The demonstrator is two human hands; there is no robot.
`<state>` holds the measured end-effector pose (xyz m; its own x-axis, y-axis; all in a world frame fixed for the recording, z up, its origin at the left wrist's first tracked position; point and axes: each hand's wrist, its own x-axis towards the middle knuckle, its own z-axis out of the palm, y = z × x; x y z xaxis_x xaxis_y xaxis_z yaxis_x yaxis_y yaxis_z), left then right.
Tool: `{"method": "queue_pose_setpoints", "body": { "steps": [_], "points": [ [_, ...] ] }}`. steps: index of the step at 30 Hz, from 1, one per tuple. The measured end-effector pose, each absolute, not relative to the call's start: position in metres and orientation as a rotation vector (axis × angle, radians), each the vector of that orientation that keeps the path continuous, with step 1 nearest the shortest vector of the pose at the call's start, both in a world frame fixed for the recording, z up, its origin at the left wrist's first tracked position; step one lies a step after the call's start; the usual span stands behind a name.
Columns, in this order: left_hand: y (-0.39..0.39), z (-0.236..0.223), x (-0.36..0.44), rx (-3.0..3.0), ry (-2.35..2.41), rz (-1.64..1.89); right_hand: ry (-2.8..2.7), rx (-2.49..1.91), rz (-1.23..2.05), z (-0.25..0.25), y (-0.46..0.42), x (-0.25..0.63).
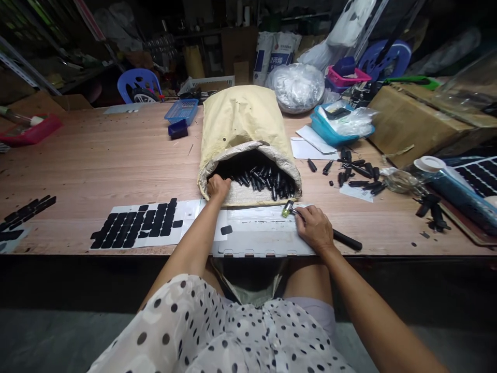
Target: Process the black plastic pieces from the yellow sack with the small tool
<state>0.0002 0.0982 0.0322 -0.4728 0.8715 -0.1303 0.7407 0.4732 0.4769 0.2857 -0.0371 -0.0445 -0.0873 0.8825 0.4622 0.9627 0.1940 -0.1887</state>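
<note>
My left hand [218,187] reaches into the open mouth of a yellow sack [241,124] lying on the wooden table [97,160], its fingers curled among several small black parts [264,181] inside. My right hand [315,228] is closed on a small hammer [344,239] with a black handle; its metal head [288,208] rests on a white sheet [260,228] at the table's front edge. One black sticker [226,230] lies on that sheet.
A backing sheet with several black stickers [140,224] lies left of the sack. Loose black parts [355,173] are scattered to the right, near a cardboard box [411,124]. Blue baskets [181,111], a red tray [31,132] and bags stand behind.
</note>
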Motion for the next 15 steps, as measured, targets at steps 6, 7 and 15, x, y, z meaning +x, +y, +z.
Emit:
{"method": "queue_pose_setpoints", "body": {
  "steps": [6, 7, 15],
  "points": [
    [0.065, 0.039, 0.003, 1.771, 2.109, 0.629, -1.999, -1.744, -0.234, -0.041, -0.037, 0.285],
    [0.053, 0.039, 0.005, 1.886, 1.957, 0.665, -2.003, -1.744, -0.234, -0.041, -0.037, 0.285],
    [-0.018, 0.007, 0.013, 2.273, 1.280, 0.397, -1.993, -1.758, -0.220, -0.044, -0.034, 0.285]
  ]
}}
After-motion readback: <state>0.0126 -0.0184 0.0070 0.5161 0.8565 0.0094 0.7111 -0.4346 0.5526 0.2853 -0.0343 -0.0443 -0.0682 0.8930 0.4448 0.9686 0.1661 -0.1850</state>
